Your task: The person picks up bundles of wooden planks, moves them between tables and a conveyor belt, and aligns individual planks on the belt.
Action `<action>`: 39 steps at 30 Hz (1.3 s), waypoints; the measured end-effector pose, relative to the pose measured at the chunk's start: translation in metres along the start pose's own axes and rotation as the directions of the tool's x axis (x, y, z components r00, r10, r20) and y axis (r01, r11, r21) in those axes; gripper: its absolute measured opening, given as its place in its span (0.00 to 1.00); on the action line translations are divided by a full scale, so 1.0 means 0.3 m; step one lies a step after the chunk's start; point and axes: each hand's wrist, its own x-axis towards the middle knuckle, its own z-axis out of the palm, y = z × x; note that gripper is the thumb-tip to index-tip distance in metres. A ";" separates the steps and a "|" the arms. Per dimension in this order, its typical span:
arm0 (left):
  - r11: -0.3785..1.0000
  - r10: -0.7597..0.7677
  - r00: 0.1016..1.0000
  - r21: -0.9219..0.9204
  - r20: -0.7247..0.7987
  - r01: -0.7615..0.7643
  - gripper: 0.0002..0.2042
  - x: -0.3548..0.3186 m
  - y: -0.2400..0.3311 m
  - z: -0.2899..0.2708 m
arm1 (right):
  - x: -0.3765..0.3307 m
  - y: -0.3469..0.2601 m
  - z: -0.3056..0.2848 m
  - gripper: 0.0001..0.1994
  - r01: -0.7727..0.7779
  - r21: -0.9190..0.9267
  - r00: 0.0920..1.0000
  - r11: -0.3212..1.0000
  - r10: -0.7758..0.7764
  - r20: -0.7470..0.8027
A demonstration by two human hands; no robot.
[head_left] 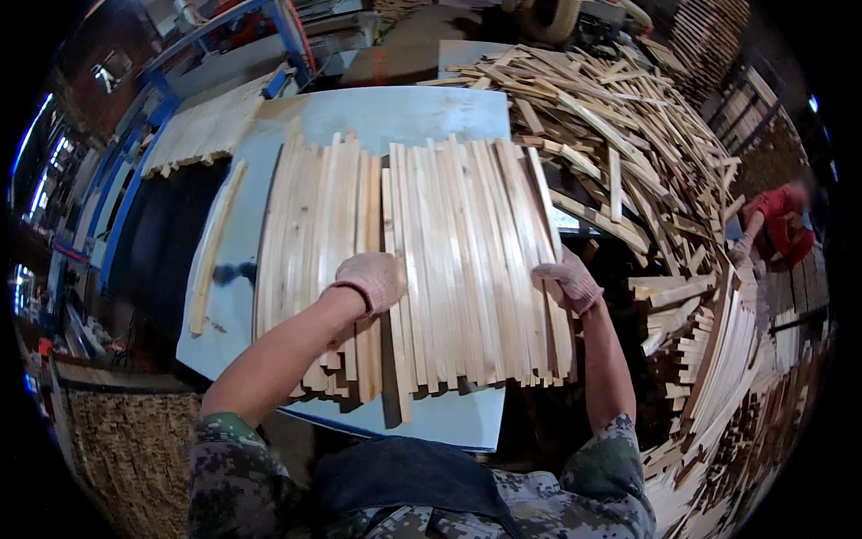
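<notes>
A wide row of pale wooden strips lies side by side on the light-blue tabletop. My left hand, in a pinkish knitted glove, presses against the left edge of this row, its fingers bent into a narrow gap. At the opposite edge my right hand, gloved the same way, grips the outermost strips, so the row is squeezed between both hands. Left of the gap rests a second group of wooden strips, their near ends uneven. Some of my fingertips are hidden behind the wood.
One loose strip lies on the table's left side. A jumbled heap of wood scraps rises at the back right. Beyond a blue metal frame sits a panel of joined boards. A person in red works by stacked strips at right.
</notes>
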 end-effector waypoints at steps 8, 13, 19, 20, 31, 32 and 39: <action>0.888 -0.403 0.519 -0.460 -0.754 0.023 0.31 -0.114 -0.671 0.141 | -0.039 -0.035 0.134 0.37 0.027 -0.016 0.997 1.000 -0.028 -0.077; 0.704 -0.478 0.758 -0.709 -0.443 0.030 0.36 -0.084 -1.013 0.362 | -0.049 -0.084 0.238 0.35 0.036 0.033 0.997 0.999 -0.034 -0.076; 0.648 -0.531 0.786 -0.749 -0.317 0.136 0.42 -0.101 -1.006 0.254 | -0.091 -0.071 0.368 0.32 0.011 0.107 0.995 0.994 0.000 -0.101; 0.664 -0.520 0.793 -0.734 -0.318 0.142 0.42 -0.097 -1.062 0.260 | -0.085 -0.043 0.389 0.32 0.023 0.109 0.992 0.994 -0.009 -0.130; 0.834 -0.432 0.809 -0.519 -0.398 0.190 0.36 -0.209 -1.375 0.166 | -0.105 -0.003 0.846 0.34 -0.009 -0.016 0.969 1.000 0.005 -0.246; 0.813 -0.466 0.782 -0.549 -0.413 0.194 0.35 -0.216 -1.348 0.159 | -0.103 0.000 0.844 0.34 -0.038 -0.054 0.971 0.998 0.024 -0.240; 0.935 -0.291 0.761 -0.340 -0.579 0.098 0.27 -0.233 -1.515 0.126 | -0.105 -0.047 0.902 0.37 -0.202 -0.489 0.888 0.849 -0.052 -0.458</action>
